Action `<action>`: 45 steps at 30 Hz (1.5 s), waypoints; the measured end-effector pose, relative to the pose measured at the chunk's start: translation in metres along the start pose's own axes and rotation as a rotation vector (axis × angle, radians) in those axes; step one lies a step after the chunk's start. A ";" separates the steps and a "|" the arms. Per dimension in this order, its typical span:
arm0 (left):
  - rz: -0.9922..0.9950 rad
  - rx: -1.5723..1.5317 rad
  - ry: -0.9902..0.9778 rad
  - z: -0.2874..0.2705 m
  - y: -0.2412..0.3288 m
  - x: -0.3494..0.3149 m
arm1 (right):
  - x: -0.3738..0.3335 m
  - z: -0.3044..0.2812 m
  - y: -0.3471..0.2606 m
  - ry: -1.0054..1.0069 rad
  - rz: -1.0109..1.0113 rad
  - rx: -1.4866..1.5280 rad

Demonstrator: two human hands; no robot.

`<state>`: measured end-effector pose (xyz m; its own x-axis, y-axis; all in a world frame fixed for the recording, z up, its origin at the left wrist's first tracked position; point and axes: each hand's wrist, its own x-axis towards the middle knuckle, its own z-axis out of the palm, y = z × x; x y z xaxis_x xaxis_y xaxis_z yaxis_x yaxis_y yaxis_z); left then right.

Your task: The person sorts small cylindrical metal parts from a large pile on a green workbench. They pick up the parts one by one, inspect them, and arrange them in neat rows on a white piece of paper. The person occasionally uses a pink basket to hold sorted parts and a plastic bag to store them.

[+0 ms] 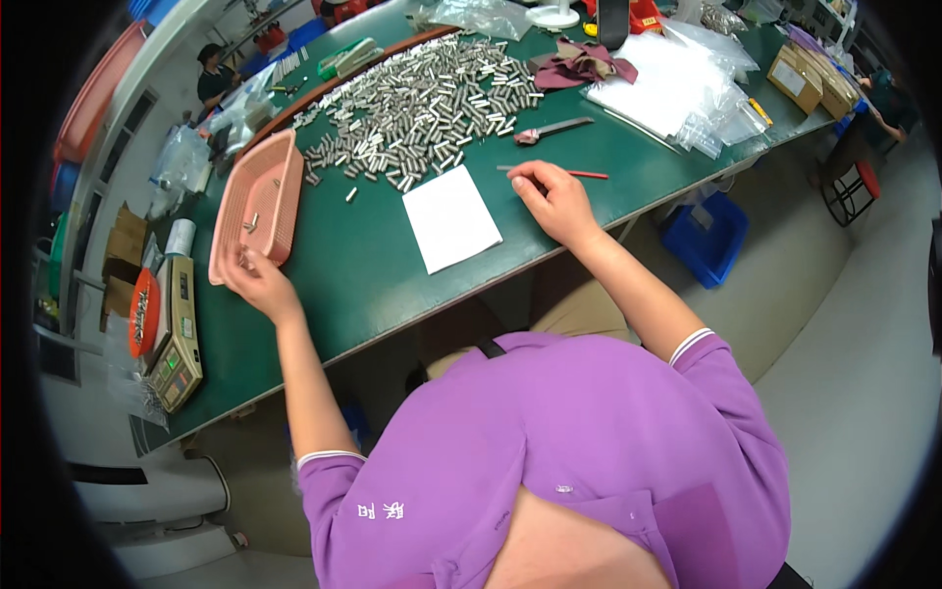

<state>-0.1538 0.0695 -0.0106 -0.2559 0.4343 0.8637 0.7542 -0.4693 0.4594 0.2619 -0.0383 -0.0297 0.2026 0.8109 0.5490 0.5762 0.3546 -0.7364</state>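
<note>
My left hand (261,285) reaches over the near end of a pink plastic basket (225,211), its thumb and fingers apart and slightly blurred. Inside the basket lie a few small metal cylinders (252,223). My right hand (559,206) is at the table with its fingers curled in; what they may hold is hidden. A thin red-handled tool (589,175) passes behind that hand, touching or close to the fingertips. Between my hands lies a white sheet of paper (451,221). Beyond it spreads a big heap of short metal cylinders (422,98), with one loose cylinder (351,194) nearer me.
A digital scale (179,344) with an orange bowl (144,312) stands at the left edge. A caliper-like tool (554,131), a maroon cloth (584,67) and clear plastic bags (657,88) lie at the far right. A blue crate (706,240) sits on the floor.
</note>
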 end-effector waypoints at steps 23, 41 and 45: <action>0.258 0.059 -0.088 -0.004 0.025 -0.027 | 0.000 0.002 0.006 0.008 0.015 0.030; 0.203 0.107 -0.134 0.001 0.026 -0.026 | -0.004 0.002 0.001 -0.027 0.080 0.144; 0.153 0.076 -0.132 0.001 0.023 -0.028 | -0.003 0.001 0.001 -0.032 0.088 0.166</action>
<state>-0.1285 0.0476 -0.0241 -0.0574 0.4616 0.8852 0.8229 -0.4801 0.3038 0.2610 -0.0396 -0.0329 0.2195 0.8555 0.4690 0.4183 0.3518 -0.8374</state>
